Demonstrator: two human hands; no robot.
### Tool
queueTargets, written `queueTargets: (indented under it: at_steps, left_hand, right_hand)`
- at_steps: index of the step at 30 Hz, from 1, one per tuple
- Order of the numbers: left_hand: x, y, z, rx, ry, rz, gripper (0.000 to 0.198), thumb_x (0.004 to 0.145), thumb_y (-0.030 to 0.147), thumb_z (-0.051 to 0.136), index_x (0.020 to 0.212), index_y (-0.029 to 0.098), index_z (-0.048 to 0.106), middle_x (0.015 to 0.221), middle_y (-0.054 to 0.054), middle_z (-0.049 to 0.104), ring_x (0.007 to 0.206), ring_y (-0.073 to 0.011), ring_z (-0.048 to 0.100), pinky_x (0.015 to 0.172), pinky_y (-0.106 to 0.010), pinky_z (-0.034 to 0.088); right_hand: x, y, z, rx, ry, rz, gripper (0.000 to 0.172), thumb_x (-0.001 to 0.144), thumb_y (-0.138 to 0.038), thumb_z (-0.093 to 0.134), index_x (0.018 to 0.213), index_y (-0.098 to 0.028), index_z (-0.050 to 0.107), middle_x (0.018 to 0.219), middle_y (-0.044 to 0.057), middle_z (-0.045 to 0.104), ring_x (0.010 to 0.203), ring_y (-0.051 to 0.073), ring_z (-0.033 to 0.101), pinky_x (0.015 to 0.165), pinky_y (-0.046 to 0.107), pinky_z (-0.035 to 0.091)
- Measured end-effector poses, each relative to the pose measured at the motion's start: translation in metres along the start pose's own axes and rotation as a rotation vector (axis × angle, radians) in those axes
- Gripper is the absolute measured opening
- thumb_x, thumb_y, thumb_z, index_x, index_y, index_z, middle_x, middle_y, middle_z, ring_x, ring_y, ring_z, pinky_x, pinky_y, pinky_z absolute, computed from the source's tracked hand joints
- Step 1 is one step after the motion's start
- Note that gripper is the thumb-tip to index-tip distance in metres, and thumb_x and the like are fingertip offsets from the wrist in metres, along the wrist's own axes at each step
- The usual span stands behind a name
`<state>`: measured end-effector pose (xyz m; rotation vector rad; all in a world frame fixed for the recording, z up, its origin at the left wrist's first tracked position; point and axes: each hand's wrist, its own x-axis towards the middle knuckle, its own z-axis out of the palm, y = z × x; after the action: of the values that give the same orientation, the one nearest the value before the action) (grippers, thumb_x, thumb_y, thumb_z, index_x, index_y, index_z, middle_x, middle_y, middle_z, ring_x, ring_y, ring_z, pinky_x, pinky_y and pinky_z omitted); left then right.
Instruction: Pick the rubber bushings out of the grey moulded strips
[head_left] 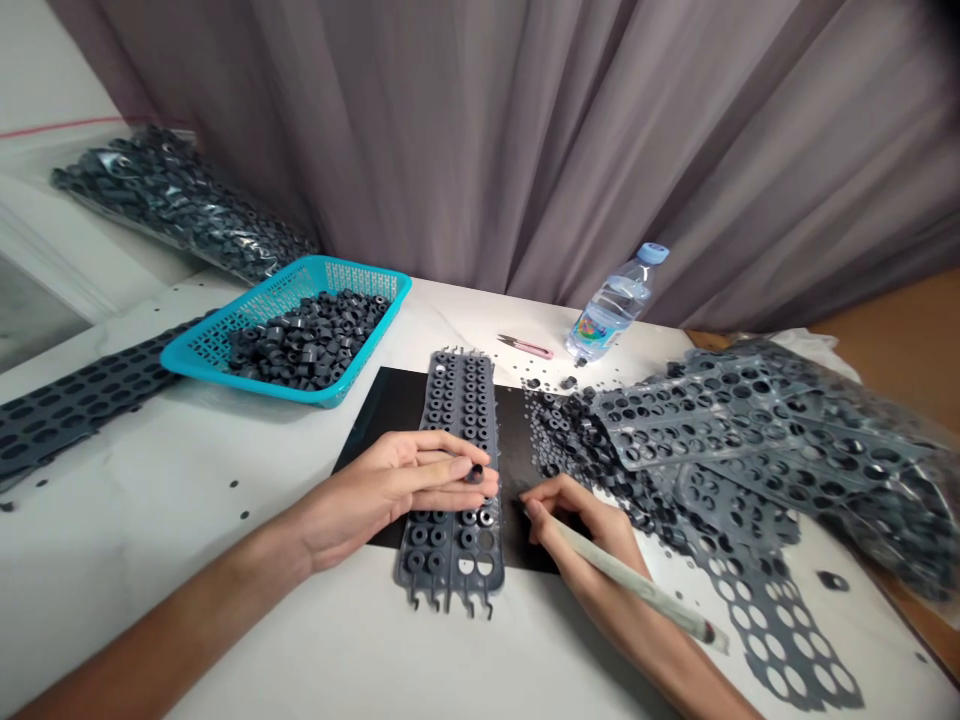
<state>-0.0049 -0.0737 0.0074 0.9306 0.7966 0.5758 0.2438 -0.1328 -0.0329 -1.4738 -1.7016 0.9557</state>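
My left hand (pixel 420 475) pinches a small black rubber bushing (pixel 475 474) between thumb and fingers. It is above a dark grey moulded rubber sheet (pixel 444 400) with rows of round bushings, some of whose holes near the front end are empty. The sheet lies on a black mat (pixel 517 420). My right hand (pixel 581 525) is closed around a long pale-handled, pen-like tool (pixel 637 580); its tip points toward the mat, and its exact kind is not clear. The two hands are apart.
Left stands a blue basket (pixel 337 395) of loose bushings, with a full plastic bag (pixel 180 210) behind and a perforated strip (pixel 82 390) beside it. Pink thread snips (pixel 529 347) and a water bottle (pixel 611 310) are at the back. Punched-out sheets (pixel 795 640) and scraps (pixel 577 430) pile up right.
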Motion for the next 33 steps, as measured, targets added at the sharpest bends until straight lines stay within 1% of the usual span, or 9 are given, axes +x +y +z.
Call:
queueTargets:
  at_steps: [5, 11, 16, 18, 21, 24, 27, 29, 33]
  left_hand:
    - [-0.009, 0.02, -0.014, 0.124, 0.235, 0.213, 0.03, 0.094, 0.04, 0.075, 0.112, 0.017, 0.074, 0.125, -0.01, 0.077, 0.12, -0.0263, 0.072, 0.111, -0.038, 0.054]
    - [-0.034, 0.046, -0.075, 0.759, 1.039, 0.727, 0.032, 0.095, 0.046, 0.067, 0.112, 0.019, 0.074, 0.114, -0.001, 0.08, 0.106, -0.0234, 0.076, 0.103, -0.042, 0.056]
    - [-0.033, 0.04, -0.126, 1.157, 1.108, 0.641, 0.031, 0.1, 0.046, 0.056, 0.116, 0.026, 0.073, 0.122, 0.004, 0.077, 0.114, -0.0251, 0.073, 0.103, -0.044, 0.051]
    - [-0.028, 0.039, -0.125, 1.291, 1.086, 0.685, 0.031, 0.101, 0.042, 0.055, 0.118, 0.024, 0.073, 0.129, 0.001, 0.074, 0.122, -0.0267, 0.068, 0.11, -0.046, 0.046]
    - [-0.02, 0.036, -0.096, 1.352, 0.928, 0.748, 0.027, 0.1, 0.039, 0.059, 0.115, 0.022, 0.074, 0.121, -0.003, 0.074, 0.119, -0.0255, 0.065, 0.11, -0.042, 0.045]
    - [-0.015, 0.026, -0.053, 1.179, 0.467, 0.6, 0.022, 0.097, 0.041, 0.065, 0.104, 0.023, 0.075, 0.103, -0.003, 0.075, 0.093, -0.0201, 0.067, 0.087, -0.032, 0.052]
    - [-0.014, 0.011, -0.02, 1.073, 0.019, 0.393, 0.018, 0.1, 0.036, 0.062, 0.099, 0.022, 0.073, 0.098, -0.002, 0.072, 0.086, -0.0176, 0.065, 0.08, -0.028, 0.05]
    - [-0.014, 0.001, -0.008, 1.077, -0.096, 0.344, 0.014, 0.1, 0.031, 0.061, 0.1, 0.022, 0.072, 0.097, -0.002, 0.071, 0.087, -0.0177, 0.065, 0.079, -0.028, 0.048]
    - [-0.013, -0.006, -0.003, 1.132, -0.145, 0.347, 0.01, 0.099, 0.022, 0.061, 0.103, 0.023, 0.071, 0.1, -0.001, 0.069, 0.095, -0.0193, 0.064, 0.081, -0.029, 0.044]
  right_hand:
    - [-0.001, 0.005, 0.0, -0.021, -0.011, 0.015, 0.023, 0.101, -0.041, 0.057, 0.092, -0.021, 0.065, 0.076, 0.0, 0.067, 0.069, 0.016, 0.059, 0.065, 0.026, 0.042]
    - [-0.001, 0.004, -0.001, -0.039, -0.002, 0.001, 0.021, 0.1, -0.039, 0.058, 0.093, -0.021, 0.066, 0.076, -0.001, 0.068, 0.068, 0.015, 0.06, 0.064, 0.026, 0.042]
    - [-0.003, 0.002, 0.0, -0.021, -0.008, -0.019, 0.019, 0.1, -0.036, 0.058, 0.092, -0.02, 0.065, 0.077, 0.0, 0.067, 0.069, 0.015, 0.061, 0.065, 0.026, 0.044]
    - [-0.005, -0.001, 0.001, 0.025, -0.035, -0.016, 0.018, 0.1, -0.035, 0.058, 0.092, -0.02, 0.065, 0.077, 0.0, 0.066, 0.069, 0.015, 0.06, 0.064, 0.025, 0.043]
    - [-0.008, -0.008, 0.006, 0.121, -0.119, 0.006, 0.02, 0.1, -0.035, 0.058, 0.092, -0.019, 0.067, 0.078, 0.0, 0.065, 0.068, 0.014, 0.057, 0.061, 0.025, 0.041]
    - [-0.01, -0.015, 0.011, 0.156, -0.195, 0.036, 0.02, 0.1, -0.036, 0.06, 0.093, -0.019, 0.068, 0.077, 0.0, 0.064, 0.069, 0.014, 0.055, 0.06, 0.024, 0.039]
    - [-0.009, -0.017, 0.013, 0.165, -0.236, 0.063, 0.019, 0.099, -0.035, 0.061, 0.092, -0.018, 0.067, 0.076, -0.001, 0.062, 0.069, 0.013, 0.053, 0.06, 0.024, 0.038]
    - [-0.008, -0.018, 0.013, 0.168, -0.249, 0.077, 0.02, 0.099, -0.035, 0.061, 0.09, -0.018, 0.066, 0.076, -0.001, 0.062, 0.068, 0.013, 0.052, 0.06, 0.024, 0.037]
    - [-0.007, -0.018, 0.013, 0.16, -0.257, 0.086, 0.021, 0.099, -0.036, 0.061, 0.088, -0.018, 0.065, 0.074, -0.001, 0.062, 0.067, 0.013, 0.051, 0.059, 0.024, 0.036]
